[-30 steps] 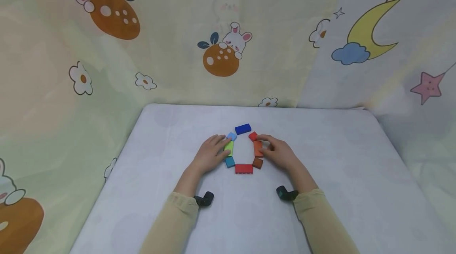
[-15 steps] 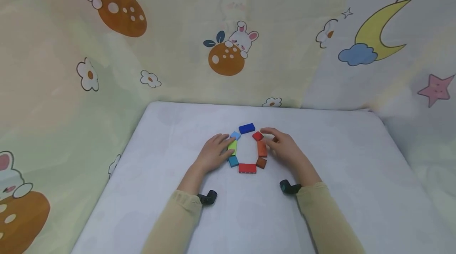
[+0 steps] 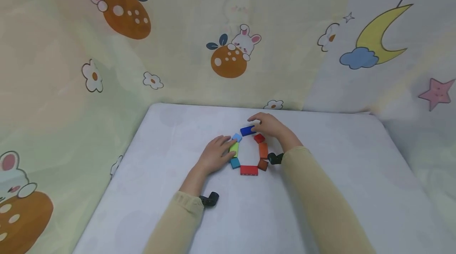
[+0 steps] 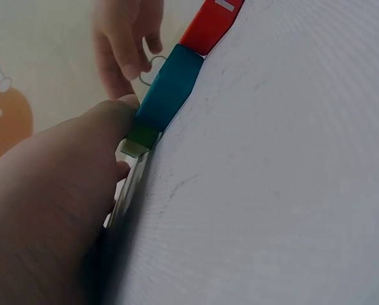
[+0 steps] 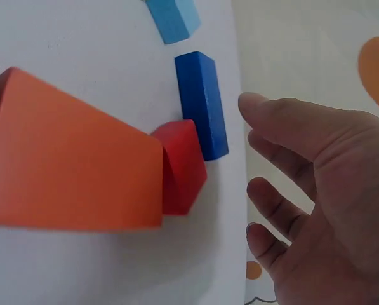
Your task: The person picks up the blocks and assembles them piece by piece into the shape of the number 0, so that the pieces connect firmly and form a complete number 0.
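Note:
Colored blocks form a ring on the table. My left hand [image 3: 215,154] rests along its left side, index finger by the light blue block [image 3: 236,137] and thumb at the green block [image 3: 233,149]. The teal block [image 3: 235,163] lies just below; the left wrist view shows the thumb near its end. At the top, my right hand [image 3: 272,126] reaches over the dark blue block [image 3: 246,131], fingers loosely bent. In the right wrist view a gap shows between the thumb and that dark blue block [image 5: 202,105]. A small red block [image 3: 259,138] sits beneath the hand.
An orange block [image 3: 263,150] and a brown block [image 3: 263,165] make up the ring's right side. A long red block [image 3: 249,170] closes the bottom. Behind the white table [image 3: 178,127] hangs a printed cloth [image 3: 178,40]. Black wrist cameras sit at both cuffs.
My right hand has left the orange and small red blocks and moved up and inward to the dark blue block. The left hand keeps its place by the green block.

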`<action>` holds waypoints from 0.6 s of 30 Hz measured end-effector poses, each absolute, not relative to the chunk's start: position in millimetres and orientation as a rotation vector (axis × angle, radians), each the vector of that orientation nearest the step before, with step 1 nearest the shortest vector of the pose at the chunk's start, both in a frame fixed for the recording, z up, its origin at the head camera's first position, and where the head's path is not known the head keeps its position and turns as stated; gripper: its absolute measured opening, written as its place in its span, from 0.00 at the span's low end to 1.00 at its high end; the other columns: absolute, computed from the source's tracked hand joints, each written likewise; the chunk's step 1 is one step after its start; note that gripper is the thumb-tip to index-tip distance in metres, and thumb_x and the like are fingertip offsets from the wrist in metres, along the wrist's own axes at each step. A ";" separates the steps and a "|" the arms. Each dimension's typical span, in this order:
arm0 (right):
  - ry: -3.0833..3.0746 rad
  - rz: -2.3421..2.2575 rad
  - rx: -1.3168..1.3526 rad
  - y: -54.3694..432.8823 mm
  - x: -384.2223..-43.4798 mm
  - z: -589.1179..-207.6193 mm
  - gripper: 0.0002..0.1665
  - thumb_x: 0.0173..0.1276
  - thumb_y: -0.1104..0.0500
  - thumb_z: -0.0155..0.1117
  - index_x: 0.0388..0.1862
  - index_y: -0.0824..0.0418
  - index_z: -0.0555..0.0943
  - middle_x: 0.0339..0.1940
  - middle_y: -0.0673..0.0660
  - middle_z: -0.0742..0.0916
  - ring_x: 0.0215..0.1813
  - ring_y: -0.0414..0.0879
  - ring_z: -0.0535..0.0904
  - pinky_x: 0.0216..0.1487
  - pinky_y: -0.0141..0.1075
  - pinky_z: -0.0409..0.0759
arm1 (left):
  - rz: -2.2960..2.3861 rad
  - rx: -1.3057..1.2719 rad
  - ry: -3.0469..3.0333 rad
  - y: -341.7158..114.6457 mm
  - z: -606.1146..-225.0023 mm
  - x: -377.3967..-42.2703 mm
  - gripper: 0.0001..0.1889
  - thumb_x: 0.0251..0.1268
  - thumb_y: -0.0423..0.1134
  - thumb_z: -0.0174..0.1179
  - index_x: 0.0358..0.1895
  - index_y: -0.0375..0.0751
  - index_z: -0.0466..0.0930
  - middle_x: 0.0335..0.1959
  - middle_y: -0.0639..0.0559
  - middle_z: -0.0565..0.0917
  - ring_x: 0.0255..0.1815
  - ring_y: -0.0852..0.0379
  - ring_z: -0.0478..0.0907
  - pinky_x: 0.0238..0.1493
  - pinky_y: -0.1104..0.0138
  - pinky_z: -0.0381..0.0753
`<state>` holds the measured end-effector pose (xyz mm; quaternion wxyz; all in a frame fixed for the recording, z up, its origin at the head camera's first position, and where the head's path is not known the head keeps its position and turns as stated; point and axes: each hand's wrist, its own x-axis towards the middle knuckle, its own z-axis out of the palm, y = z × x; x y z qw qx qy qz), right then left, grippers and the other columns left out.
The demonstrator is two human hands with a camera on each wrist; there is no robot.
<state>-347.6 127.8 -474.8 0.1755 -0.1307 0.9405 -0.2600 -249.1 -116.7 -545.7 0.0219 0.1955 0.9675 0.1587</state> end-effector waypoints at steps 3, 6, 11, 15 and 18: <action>2.653 -0.656 -0.358 118.1 -354.2 -481.6 0.23 0.71 0.52 0.64 0.64 0.42 0.77 0.70 0.53 0.74 0.72 0.55 0.65 0.67 0.55 0.72 | 0.507 0.611 2.996 -117.3 -544.1 -248.4 0.30 0.74 0.63 0.45 0.76 0.68 0.58 0.77 0.56 0.63 0.80 0.49 0.54 0.78 0.52 0.55; 2.668 -0.550 -0.370 112.6 -356.4 -484.5 0.22 0.69 0.51 0.66 0.62 0.41 0.79 0.68 0.52 0.77 0.71 0.56 0.66 0.69 0.58 0.68 | 0.506 0.619 2.991 -116.4 -543.4 -248.6 0.29 0.74 0.63 0.45 0.76 0.68 0.58 0.77 0.56 0.63 0.80 0.49 0.54 0.79 0.52 0.55; 2.723 -0.418 -0.438 108.0 -355.8 -482.5 0.21 0.69 0.50 0.66 0.61 0.43 0.81 0.64 0.52 0.80 0.69 0.56 0.67 0.70 0.62 0.60 | 0.489 0.638 3.002 -116.0 -545.4 -251.0 0.29 0.74 0.64 0.43 0.76 0.68 0.58 0.77 0.56 0.62 0.80 0.49 0.54 0.79 0.53 0.55; 2.755 -0.363 -0.510 105.5 -353.8 -481.3 0.21 0.68 0.48 0.67 0.60 0.44 0.81 0.62 0.52 0.82 0.67 0.56 0.69 0.70 0.63 0.61 | 0.499 0.640 3.006 -117.6 -547.0 -252.1 0.29 0.75 0.64 0.42 0.76 0.67 0.58 0.77 0.56 0.62 0.80 0.49 0.53 0.79 0.54 0.54; 2.761 -0.330 -0.543 103.9 -352.4 -483.6 0.22 0.68 0.46 0.66 0.61 0.45 0.81 0.61 0.52 0.82 0.66 0.55 0.70 0.70 0.63 0.62 | 0.504 0.644 2.988 -119.1 -548.3 -251.8 0.29 0.75 0.64 0.42 0.76 0.67 0.58 0.78 0.55 0.61 0.80 0.49 0.53 0.79 0.53 0.53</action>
